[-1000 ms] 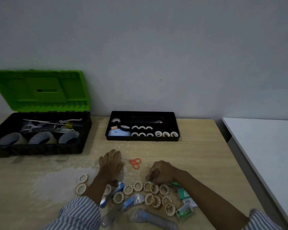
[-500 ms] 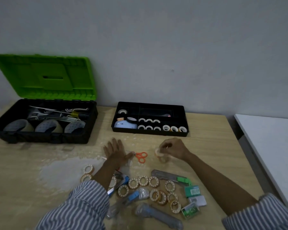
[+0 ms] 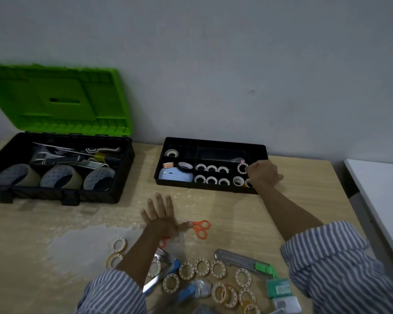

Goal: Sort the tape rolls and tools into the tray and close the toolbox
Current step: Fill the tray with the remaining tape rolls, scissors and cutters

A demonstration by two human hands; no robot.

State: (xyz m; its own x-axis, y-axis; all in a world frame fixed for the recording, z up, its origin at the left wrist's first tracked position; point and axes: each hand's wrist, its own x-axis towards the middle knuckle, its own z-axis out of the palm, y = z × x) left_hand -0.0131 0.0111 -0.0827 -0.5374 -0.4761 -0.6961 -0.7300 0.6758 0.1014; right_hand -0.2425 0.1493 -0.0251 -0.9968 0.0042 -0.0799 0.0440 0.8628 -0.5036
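Our right hand (image 3: 262, 175) reaches over the right end of the black tray (image 3: 213, 141). Its fingers are curled and pinch a small tape roll (image 3: 242, 168) by its edge. The roll stands upright above the right-hand compartments, and we cannot tell whether it touches the tray floor. The hand hides the tray's front right corner.

Our left hand (image 3: 161, 217) lies flat on the wooden table (image 3: 281, 211), fingers straight and spread, holding nothing. Its thumb tip touches the orange scissors (image 3: 200, 227).

Left of the held roll, two rows of small white rolls (image 3: 211, 168) fill the tray's middle compartments, and a blue item (image 3: 175, 176) sits at its left end.

Nearer us, around both forearms, loose tape rolls (image 3: 202, 267) lie scattered with a utility knife (image 3: 243, 261) among them, well apart from the right hand.

At far left the toolbox (image 3: 59, 193) stands open with its green lid (image 3: 55, 100) raised toward the wall. Three big tape rolls (image 3: 18, 177) line its front, with metal tools (image 3: 55, 155) behind them.
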